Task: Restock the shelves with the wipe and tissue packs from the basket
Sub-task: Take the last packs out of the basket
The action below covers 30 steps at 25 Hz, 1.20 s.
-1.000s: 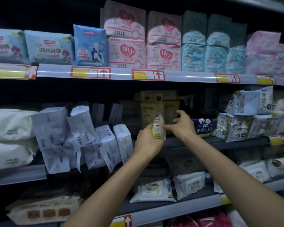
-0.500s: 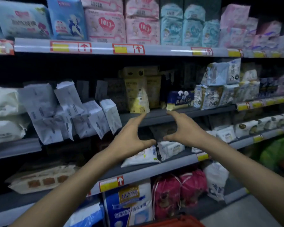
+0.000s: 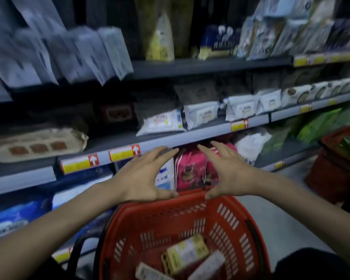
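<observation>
Entry: yellow pack (image 3: 160, 41) now shelved at 12 o'clock; left hand (image 3: 141, 174) and right hand (image 3: 228, 172), each grip apart and empty, lowered over red basket (image 3: 162, 215); remaining packs (image 3: 187, 253) at 6 o'clock, next pick pending.

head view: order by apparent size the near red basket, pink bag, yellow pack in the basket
1. near red basket, clearly largest
2. pink bag, partly hidden
3. yellow pack
The bag and the pack look close, and the pack lies nearer the camera, so that order is unsure.
</observation>
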### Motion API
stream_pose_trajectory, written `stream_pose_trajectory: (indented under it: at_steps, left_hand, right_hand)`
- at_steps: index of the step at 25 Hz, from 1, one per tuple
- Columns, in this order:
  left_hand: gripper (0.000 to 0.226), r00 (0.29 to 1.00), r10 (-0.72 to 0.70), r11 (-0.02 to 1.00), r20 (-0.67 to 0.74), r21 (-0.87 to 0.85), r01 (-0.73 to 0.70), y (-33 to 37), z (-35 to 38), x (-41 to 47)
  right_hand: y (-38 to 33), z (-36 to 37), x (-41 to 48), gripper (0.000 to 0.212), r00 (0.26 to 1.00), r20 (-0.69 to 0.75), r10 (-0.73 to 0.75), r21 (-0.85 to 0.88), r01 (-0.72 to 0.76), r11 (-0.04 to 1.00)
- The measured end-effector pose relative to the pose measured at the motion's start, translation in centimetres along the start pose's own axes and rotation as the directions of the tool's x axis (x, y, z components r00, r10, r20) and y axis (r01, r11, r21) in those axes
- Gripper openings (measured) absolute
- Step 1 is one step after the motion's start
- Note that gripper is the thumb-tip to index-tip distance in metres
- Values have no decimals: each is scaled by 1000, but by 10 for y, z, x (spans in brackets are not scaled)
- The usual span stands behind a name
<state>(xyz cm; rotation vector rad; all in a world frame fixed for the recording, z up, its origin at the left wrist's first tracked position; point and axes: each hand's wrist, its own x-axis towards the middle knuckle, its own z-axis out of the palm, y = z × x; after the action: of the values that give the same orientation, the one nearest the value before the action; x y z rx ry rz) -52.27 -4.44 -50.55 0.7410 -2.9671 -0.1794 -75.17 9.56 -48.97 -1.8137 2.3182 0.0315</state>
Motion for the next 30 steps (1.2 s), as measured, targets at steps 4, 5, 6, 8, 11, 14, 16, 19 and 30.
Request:
stream_pose_trajectory:
  at_steps: [4,5,6,8,11,14,16,19,30]
  left_hand:
    - [95,988,-5,999,153,-41,11,-4,94,-16]
    - [91,979,-13,998,205,-59,26,-5,119,-18]
    - [89,963,-28,996,269,-74,50,-5,146,-20]
    - [87,926,-50,992,374,-86,88,-9,196,-23]
    - [82,864,-114,974,490,-114,194,-17,256,-30]
    - [77,808,-177,936,561,-157,314,-29,297,-41]
    - [79,775,-188,922,603,-164,351,-35,317,-47]
    - [80,736,-170,919,656,-164,359,-37,336,-46]
    - [47,775,-292,811,561,-283,511,-35,327,-40]
  right_hand:
    - [14,98,10,131,975,221,0,-30,7,1000]
    - [18,124,16,127,957,290,5,-21,1,1000]
    - [21,152,23,123,927,375,21,-18,-15,1000]
    - [26,203,37,105,866,497,52,-30,-43,999]
    - [34,279,48,72,804,595,25,-110,51,993]
    - [41,342,41,62,784,621,9,-215,159,964]
    - [43,371,39,59,754,656,-26,-192,200,961]
    - [46,393,42,64,770,629,-101,-213,296,931]
    - [36,399,58,45,780,610,-141,25,158,987]
